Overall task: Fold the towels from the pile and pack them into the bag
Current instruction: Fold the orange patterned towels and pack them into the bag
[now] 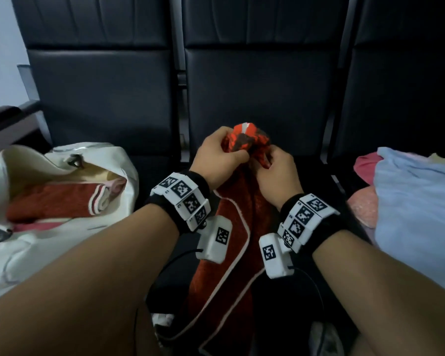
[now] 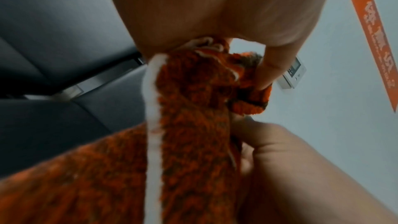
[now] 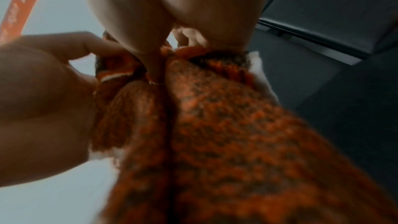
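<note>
Bag (image 1: 49, 160) at left on seat (image 1: 106, 98), folded towel (image 1: 54, 201) inside it. Towel pile (image 1: 416, 201) at right on another seat. Between them, held towel (image 1: 229, 227) hangs before middle seat, top bunched in left hand (image 1: 216, 160) and right hand (image 1: 278, 176), side by side.

black padded seats (image 1: 106, 93) standing in a row at the far side | orange banner (image 2: 370, 28) hanging on the wall | small wall control panel (image 2: 293, 72) sitting beside it
</note>
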### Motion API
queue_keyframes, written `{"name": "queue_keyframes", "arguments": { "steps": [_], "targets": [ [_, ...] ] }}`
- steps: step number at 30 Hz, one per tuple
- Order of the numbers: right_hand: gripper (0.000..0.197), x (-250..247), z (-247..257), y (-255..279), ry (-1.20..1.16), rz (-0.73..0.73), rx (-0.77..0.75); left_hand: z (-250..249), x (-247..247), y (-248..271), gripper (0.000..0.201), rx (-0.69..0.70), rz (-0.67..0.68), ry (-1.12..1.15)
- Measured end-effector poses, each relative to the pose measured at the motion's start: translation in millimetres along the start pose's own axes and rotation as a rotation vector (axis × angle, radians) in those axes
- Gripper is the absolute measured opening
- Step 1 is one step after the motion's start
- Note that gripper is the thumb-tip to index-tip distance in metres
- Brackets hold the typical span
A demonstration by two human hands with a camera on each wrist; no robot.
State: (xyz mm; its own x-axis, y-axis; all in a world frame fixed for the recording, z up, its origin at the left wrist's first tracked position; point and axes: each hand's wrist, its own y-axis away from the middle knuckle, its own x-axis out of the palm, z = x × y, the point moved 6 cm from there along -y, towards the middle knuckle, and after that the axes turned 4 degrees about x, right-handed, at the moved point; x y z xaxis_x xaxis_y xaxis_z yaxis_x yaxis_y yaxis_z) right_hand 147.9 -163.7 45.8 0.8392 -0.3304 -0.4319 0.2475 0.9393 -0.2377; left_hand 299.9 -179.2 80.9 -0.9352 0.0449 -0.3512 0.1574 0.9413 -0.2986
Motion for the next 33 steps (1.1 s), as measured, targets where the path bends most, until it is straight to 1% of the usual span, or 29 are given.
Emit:
{"name": "queue_keyframes", "arguments": {
  "steps": [3,5,7,9,10,13,15,17,20,23,25,27,29,30,31,33],
  "targets": [
    [0.014,8.2,-25.9,-1.7,0.043,-0.019,0.088,27.3,14.4,1.8,0.025,-0.033,0.051,0.135],
    [0.011,13.6,-32.7,-6.3,0.084,-0.039,0.092,49.0,18.3,0.5,0.029,-0.064,-0.001,0.162],
    [0.012,19.2,-33.2,-12.7,0.133,-0.044,0.075,65.6,20.7,-3.0,0.029,-0.072,-0.051,0.079],
    [0.014,22.8,-35.4,-20.2,0.182,-0.06,0.082,73.1,22.6,-7.5,0.023,-0.051,-0.027,-0.044],
    [0.015,23.6,-37.1,-24.2,0.194,-0.075,0.09,75.0,20.7,-10.4,0.024,-0.036,-0.03,-0.082],
    [0.019,26.0,-42.7,-34.2,0.21,-0.121,0.136,79.5,6.6,-18.1,0.024,-0.038,-0.107,-0.199],
    [0.014,30.3,-47.2,-39.8,0.225,-0.128,0.174,82.4,-5.4,-18.0,0.019,-0.055,-0.173,-0.336],
    [0.021,36.7,-50.0,-41.6,0.235,-0.101,0.198,81.2,-17.3,-15.7,0.013,-0.052,-0.22,-0.428],
    [0.029,42.0,-54.1,-41.9,0.253,-0.078,0.219,81.2,-27.5,-13.7,0.008,-0.062,-0.23,-0.464],
    [0.027,41.5,-51.0,-39.5,0.263,-0.085,0.203,81.6,-29.1,-10.8,0.009,-0.036,-0.218,-0.555],
    [0.026,42.4,-45.2,-35.2,0.235,-0.058,0.175,79.4,-25.8,-8.7,0.008,-0.027,-0.212,-0.581],
    [0.027,48.0,-38.3,-29.7,0.136,0.034,0.146,78.2,-18.7,-7.9,0.003,-0.016,-0.181,-0.522],
    [0.033,55.9,-31.4,-21.8,-0.02,0.152,0.137,76.9,-10.6,-6.6,0.012,0.024,-0.125,-0.446],
    [0.035,58.3,-30.0,-19.0,-0.08,0.187,0.144,77.1,-7.4,-6.6,0.017,0.049,-0.099,-0.417],
    [0.033,59.0,-29.8,-17.4,-0.116,0.202,0.15,77.8,-5.1,-6.5,0.021,0.077,-0.082,-0.391],
    [0.022,57.4,-29.1,-15.3,-0.125,0.199,0.159,80.6,-2.2,-8.0,0.028,0.117,-0.065,-0.347]
  ]
}}
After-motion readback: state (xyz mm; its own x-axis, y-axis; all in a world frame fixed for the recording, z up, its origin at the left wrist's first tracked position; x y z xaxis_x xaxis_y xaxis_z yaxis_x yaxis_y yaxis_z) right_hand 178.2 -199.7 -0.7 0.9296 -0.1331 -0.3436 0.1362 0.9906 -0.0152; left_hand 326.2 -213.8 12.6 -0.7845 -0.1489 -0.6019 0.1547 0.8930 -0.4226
